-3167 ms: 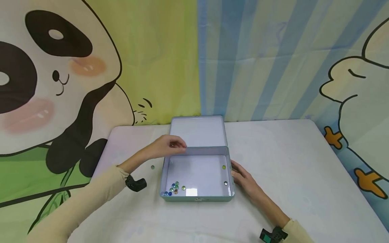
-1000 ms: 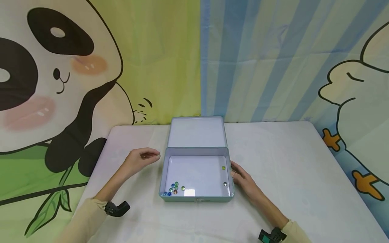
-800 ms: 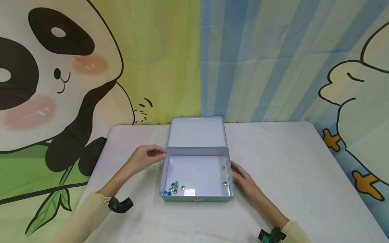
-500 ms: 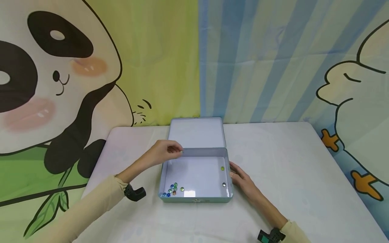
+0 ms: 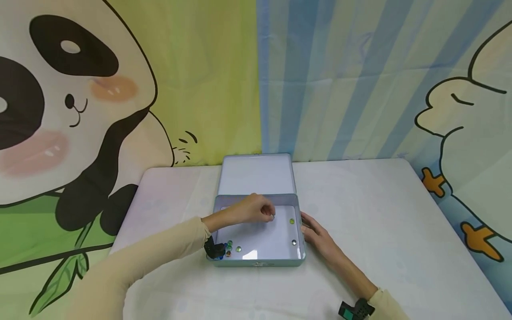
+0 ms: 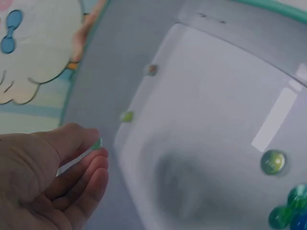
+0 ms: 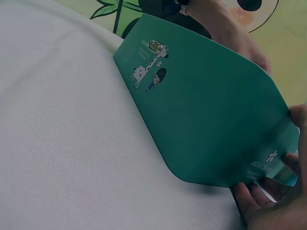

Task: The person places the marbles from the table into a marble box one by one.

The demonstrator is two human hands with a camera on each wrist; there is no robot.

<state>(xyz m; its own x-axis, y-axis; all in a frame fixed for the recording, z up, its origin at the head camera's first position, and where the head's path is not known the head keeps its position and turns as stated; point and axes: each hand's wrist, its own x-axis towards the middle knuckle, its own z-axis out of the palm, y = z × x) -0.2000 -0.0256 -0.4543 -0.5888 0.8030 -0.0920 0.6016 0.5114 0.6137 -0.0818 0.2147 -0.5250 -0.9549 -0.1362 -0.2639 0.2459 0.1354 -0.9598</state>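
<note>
My left hand [image 5: 252, 210] is over the inside of an open tin box [image 5: 276, 263], pinching a clear greenish marble [image 6: 97, 143] between thumb and fingertips. Below it on the pale box floor lie more glass marbles. A yellow-green one [image 5: 292, 221] and a clear one [image 5: 294, 242] sit along the right wall. Another yellow-green marble [image 5: 238, 249] lies beside a cluster [image 5: 229, 246] in the front left corner, partly hidden by the wrist camera. Outside the box, my right hand [image 5: 322, 238] rests its fingertips against the right wall, with the thumb at the upper edge.
The box lid [image 5: 256, 175] is folded back and lies behind the box. A white cloth covers the table [image 5: 352, 195]. A printed curtain [image 5: 320, 80] hangs right behind the table's back edge. The box's green outer wall [image 7: 206, 105] carries a small metal clasp [image 7: 155, 46].
The loose marble left of the box has gone from the table. My left hand has moved right, from beside the box to over its inside, with a marble. The right hand keeps its place.
</note>
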